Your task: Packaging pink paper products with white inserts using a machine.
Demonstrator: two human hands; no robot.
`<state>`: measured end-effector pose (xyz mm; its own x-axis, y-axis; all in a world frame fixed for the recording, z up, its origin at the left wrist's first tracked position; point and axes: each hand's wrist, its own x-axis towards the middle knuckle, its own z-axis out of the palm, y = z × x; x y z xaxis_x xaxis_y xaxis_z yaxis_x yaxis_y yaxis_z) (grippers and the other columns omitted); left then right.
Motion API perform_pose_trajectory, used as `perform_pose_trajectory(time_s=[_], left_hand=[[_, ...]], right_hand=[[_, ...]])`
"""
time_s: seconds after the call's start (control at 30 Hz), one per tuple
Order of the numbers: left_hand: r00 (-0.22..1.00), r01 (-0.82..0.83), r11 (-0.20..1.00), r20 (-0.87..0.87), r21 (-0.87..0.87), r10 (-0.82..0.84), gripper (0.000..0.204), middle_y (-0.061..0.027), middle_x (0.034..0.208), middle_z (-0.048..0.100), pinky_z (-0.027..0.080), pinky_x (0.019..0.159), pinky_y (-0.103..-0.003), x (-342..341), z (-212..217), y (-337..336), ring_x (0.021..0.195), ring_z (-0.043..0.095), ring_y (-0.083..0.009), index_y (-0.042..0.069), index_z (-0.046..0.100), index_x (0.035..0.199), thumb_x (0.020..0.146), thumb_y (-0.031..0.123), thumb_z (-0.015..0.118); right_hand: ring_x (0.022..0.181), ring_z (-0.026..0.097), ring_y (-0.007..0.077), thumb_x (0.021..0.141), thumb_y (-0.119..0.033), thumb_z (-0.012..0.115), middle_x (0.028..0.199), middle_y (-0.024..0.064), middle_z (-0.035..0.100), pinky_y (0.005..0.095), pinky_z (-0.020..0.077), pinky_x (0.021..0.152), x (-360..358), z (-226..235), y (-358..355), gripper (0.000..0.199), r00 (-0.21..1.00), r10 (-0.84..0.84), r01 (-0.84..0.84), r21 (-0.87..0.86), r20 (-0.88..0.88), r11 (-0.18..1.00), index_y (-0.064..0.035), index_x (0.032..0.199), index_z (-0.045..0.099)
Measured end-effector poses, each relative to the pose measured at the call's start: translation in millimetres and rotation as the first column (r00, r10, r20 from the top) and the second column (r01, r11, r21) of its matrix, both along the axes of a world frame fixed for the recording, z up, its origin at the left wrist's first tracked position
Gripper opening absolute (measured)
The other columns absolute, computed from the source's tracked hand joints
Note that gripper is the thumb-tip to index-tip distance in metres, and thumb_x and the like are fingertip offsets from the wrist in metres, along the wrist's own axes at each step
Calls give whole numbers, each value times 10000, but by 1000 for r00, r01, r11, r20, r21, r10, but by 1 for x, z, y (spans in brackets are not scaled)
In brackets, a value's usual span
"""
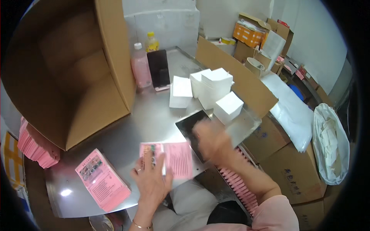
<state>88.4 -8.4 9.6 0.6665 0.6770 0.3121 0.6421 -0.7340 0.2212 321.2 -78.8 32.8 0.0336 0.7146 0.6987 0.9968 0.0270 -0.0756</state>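
Observation:
My left hand (152,179) lies with its fingers spread on a pink printed sheet (180,159) at the table's near edge. A narrow white strip shows beside its fingertips, partly covered by the hand. My right hand (212,140) is smeared by motion above a flat black pad (189,125); whether anything is in its fingers cannot be made out. To the left of my left hand lies a neat stack of pink printed sheets (103,181). Beyond the pad stand stacks of small white square cards or papers (181,92), with another white stack (228,107) nearest the pad.
A large open cardboard box (111,57) stands at left, with more pink bundles (36,142) beside it. A phone (158,69) leans by a pink bottle (141,67) and a yellow-capped one (152,43). A cardboard panel (239,77) edges the right side; below are pink rows (241,183) and cartons (293,173).

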Motion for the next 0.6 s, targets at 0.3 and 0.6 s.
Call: perform_pose_trajectory(time_s=[0.3,0.6], left_hand=[[995,45,981,82,190,-61,577,-165,1231,536,364,801,-474,8,5,2,976,478,-347,93,646,1138,772,533,723],[941,329,944,92,-17,-326,473,-186,1052,547,470,724,-457,6,-9,-2,876,559,-333,39,604,1139,757,288,730]], right_hand=[[878,544,286,859,-141,665,865,112,560,458,420,815,103,-7,-9,115,891,-452,454,-73,37,888,-31,868,697],[1036,608,381,768,34,601,1168,198,627,461,512,860,66,-8,-15,375,980,-179,184,53,-86,981,14,1141,629]])
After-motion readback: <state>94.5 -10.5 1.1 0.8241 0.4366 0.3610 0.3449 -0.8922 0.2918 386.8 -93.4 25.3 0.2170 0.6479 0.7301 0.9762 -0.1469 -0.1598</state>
